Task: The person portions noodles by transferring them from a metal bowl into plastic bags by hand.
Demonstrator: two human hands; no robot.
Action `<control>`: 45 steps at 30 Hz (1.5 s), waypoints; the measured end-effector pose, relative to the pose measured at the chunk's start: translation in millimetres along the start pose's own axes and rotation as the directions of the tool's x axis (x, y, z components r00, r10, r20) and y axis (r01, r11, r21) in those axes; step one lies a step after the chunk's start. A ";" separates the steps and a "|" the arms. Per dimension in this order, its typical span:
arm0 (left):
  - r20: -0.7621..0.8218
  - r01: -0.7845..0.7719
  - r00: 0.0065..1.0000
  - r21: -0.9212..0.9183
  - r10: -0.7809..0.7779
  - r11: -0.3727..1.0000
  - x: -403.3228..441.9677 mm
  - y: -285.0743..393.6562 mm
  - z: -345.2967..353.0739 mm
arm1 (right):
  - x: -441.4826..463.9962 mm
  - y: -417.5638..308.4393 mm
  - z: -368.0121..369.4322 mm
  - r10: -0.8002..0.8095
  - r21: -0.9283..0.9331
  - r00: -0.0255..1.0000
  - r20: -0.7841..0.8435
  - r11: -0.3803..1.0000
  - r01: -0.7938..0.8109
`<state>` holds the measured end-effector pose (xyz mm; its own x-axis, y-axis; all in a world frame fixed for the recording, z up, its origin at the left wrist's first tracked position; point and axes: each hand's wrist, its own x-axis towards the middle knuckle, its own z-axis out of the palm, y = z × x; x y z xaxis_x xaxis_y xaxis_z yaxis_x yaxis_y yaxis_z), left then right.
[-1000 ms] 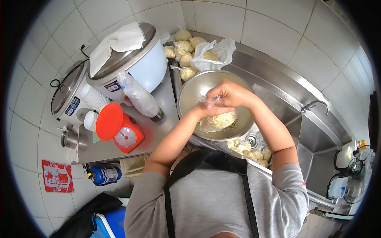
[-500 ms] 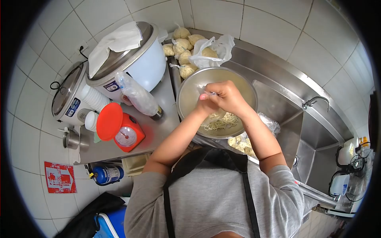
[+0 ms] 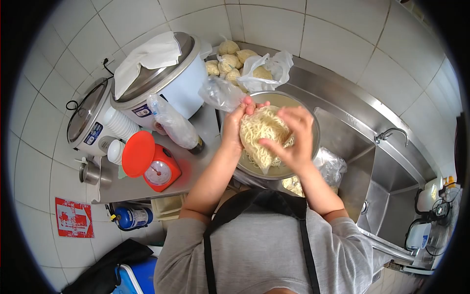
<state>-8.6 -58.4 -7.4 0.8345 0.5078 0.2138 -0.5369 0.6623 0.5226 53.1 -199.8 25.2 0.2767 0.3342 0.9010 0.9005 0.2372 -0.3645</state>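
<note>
A clump of pale curly noodles (image 3: 262,132), seemingly inside a clear plastic bag, is held above a large metal bowl (image 3: 317,128). My left hand (image 3: 236,128) is closed round the left side of the clump. Clear, crumpled plastic (image 3: 221,93) sticks out past its fingers to the upper left. At the right side of the clump is my right hand (image 3: 297,138), fingers spread and curved, thumb in front of the noodles. Whether it touches them I cannot tell. More noodles are partly visible in the bowl below.
Behind the bowl sit several tied noodle bags (image 3: 230,61) and a white plastic bag (image 3: 279,68). To the left stand a red scale (image 3: 159,171), a sleeve of clear bags (image 3: 171,120) and large lidded cookers (image 3: 183,81). On the right are a steel sink (image 3: 342,132) and a faucet (image 3: 394,130).
My hands were together over the bowl at the bag's gathered top. Now the left one holds the noodle clump tilted up, and the right has moved apart to the right with its fingers spread.
</note>
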 end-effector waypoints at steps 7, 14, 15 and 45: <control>-0.038 -0.059 0.998 -0.120 0.055 0.991 -13.9 -0.3 43.7 | -13.1 -8.0 13.4 -0.281 -0.015 0.957 -0.074 0.960 0.281; -0.013 -0.024 1.000 -0.101 0.023 0.995 -4.7 -2.9 24.0 | -23.1 3.3 28.0 -0.272 -0.053 0.961 -0.051 0.962 0.269; -0.013 -0.019 1.000 -0.093 0.017 0.995 -1.5 -2.1 17.3 | -23.9 5.0 31.4 -0.264 -0.047 0.963 -0.055 0.964 0.262; 0.424 -0.522 0.813 0.835 0.400 0.176 -31.8 -11.4 82.4 | -7.7 58.4 15.8 0.011 0.375 0.999 -0.031 0.927 0.001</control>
<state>-18.8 -127.5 47.9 0.5162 0.4437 0.7326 -0.4265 -0.6086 0.6691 98.2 -174.1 -6.8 0.2972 0.3081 0.9037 0.7096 0.5620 -0.4250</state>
